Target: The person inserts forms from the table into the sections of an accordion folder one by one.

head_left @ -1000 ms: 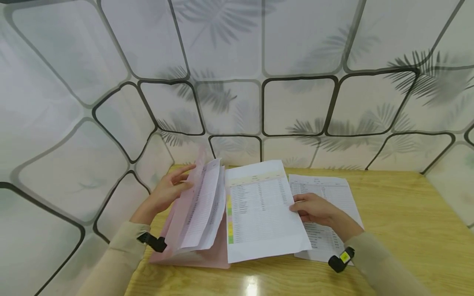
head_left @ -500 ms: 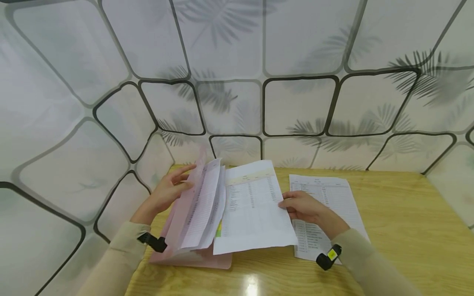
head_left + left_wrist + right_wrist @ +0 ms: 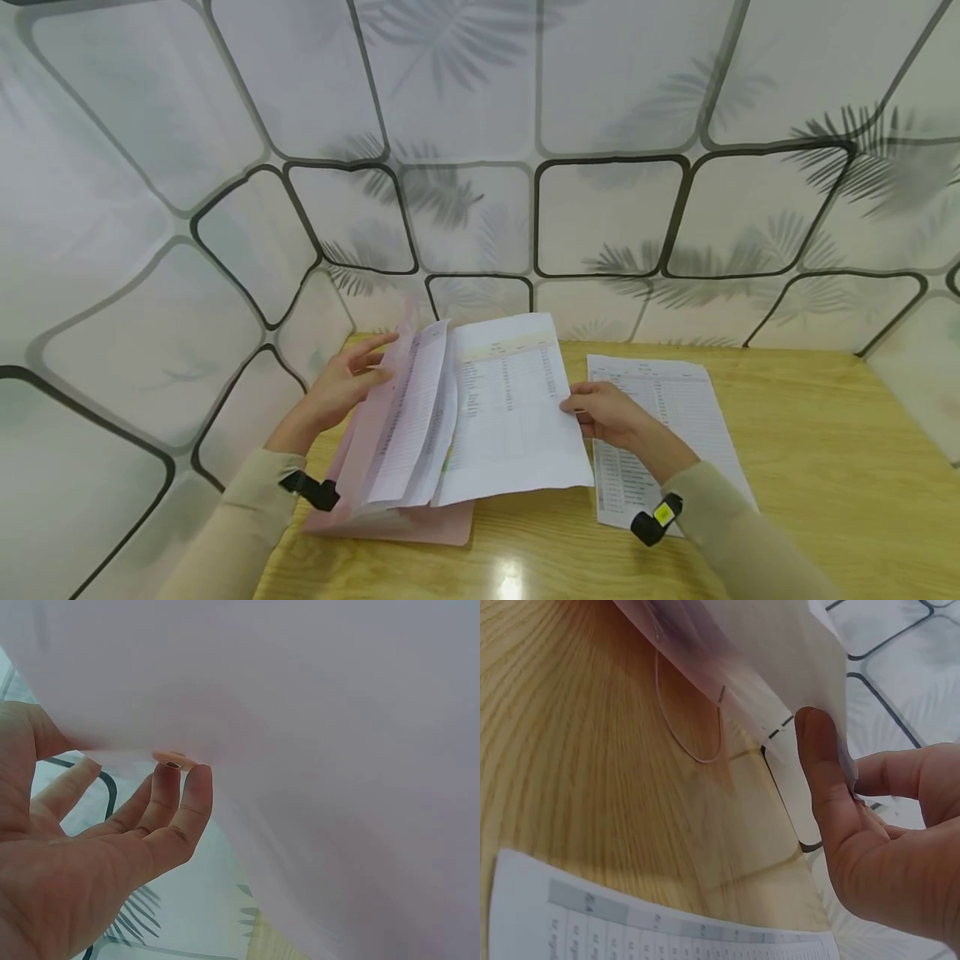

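Printed paper (image 3: 517, 417), clamped in the right hand's (image 3: 613, 417) fingers, appears partly inserted in the pink folder (image 3: 435, 527); left hand (image 3: 343, 388) touches the cover (image 3: 371, 433), pinch unclear. Another paper (image 3: 701, 421) lies outside.

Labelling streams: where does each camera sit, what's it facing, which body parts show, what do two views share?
Head: worn on the head, facing forward and down at the translucent pink plastic folder; left hand, right hand and beige sleeves show.
Left wrist: worn there, facing the folder close up; left hand shows.
Right wrist: worn there, facing the held white paper sheet; right hand shows.
Head and right wrist share the white printed sheet lying on the yellow wood-grain table.
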Demonstrator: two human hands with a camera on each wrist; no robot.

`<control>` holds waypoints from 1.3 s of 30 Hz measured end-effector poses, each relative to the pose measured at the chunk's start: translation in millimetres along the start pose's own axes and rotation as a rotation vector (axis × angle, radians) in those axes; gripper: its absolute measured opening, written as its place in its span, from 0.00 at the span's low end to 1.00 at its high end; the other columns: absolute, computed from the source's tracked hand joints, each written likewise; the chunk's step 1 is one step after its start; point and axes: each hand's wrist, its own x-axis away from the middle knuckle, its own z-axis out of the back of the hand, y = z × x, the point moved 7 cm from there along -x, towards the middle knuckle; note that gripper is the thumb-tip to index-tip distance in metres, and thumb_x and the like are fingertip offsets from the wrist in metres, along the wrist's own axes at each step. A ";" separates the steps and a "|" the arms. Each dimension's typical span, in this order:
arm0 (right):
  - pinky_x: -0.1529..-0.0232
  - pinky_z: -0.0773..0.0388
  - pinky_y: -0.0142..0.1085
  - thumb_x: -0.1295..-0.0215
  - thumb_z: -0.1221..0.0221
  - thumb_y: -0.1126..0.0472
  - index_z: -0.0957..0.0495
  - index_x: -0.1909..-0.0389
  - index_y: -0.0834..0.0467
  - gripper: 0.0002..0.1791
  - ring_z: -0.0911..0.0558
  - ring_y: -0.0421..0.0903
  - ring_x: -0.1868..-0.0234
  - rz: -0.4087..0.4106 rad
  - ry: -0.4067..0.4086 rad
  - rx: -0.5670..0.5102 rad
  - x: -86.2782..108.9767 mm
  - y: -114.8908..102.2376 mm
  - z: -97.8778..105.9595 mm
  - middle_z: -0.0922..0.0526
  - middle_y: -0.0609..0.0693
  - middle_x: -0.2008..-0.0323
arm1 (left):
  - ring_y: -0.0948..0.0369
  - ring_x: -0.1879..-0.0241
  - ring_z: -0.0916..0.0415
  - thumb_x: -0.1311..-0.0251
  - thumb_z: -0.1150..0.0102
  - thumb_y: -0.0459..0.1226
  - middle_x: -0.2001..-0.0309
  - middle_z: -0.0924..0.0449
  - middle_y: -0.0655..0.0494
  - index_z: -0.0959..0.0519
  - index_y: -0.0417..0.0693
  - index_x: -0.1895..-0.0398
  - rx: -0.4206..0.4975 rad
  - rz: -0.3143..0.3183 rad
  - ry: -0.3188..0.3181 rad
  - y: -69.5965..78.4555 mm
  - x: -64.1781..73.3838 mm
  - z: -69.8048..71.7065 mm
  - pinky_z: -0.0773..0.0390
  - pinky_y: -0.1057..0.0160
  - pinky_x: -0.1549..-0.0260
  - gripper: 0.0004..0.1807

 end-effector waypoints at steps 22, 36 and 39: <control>0.65 0.15 0.32 0.28 0.40 0.68 0.27 0.38 0.73 0.21 0.11 0.42 0.63 0.012 -0.064 0.018 -0.9 3.7 -37.6 0.10 0.52 0.61 | 0.39 0.34 0.27 0.27 0.42 0.31 0.27 0.32 0.28 0.38 0.46 0.18 -0.008 -0.007 0.005 -1.6 -1.7 0.9 0.20 0.63 0.51 0.35; 0.60 0.13 0.39 0.19 0.54 0.67 0.29 0.33 0.76 0.22 0.13 0.42 0.67 0.028 -0.140 0.128 -2.6 0.3 -54.7 0.12 0.55 0.61 | 0.41 0.36 0.24 0.27 0.42 0.32 0.27 0.31 0.28 0.38 0.47 0.18 -0.013 0.016 0.013 -0.2 -1.0 1.6 0.19 0.60 0.50 0.35; 0.59 0.12 0.41 0.20 0.52 0.67 0.27 0.37 0.76 0.20 0.13 0.42 0.68 0.055 -0.161 0.136 -3.1 -1.0 -56.9 0.12 0.55 0.62 | 0.42 0.37 0.24 0.26 0.41 0.32 0.28 0.31 0.28 0.38 0.47 0.18 -0.016 0.018 0.013 0.3 -0.6 1.7 0.20 0.60 0.50 0.35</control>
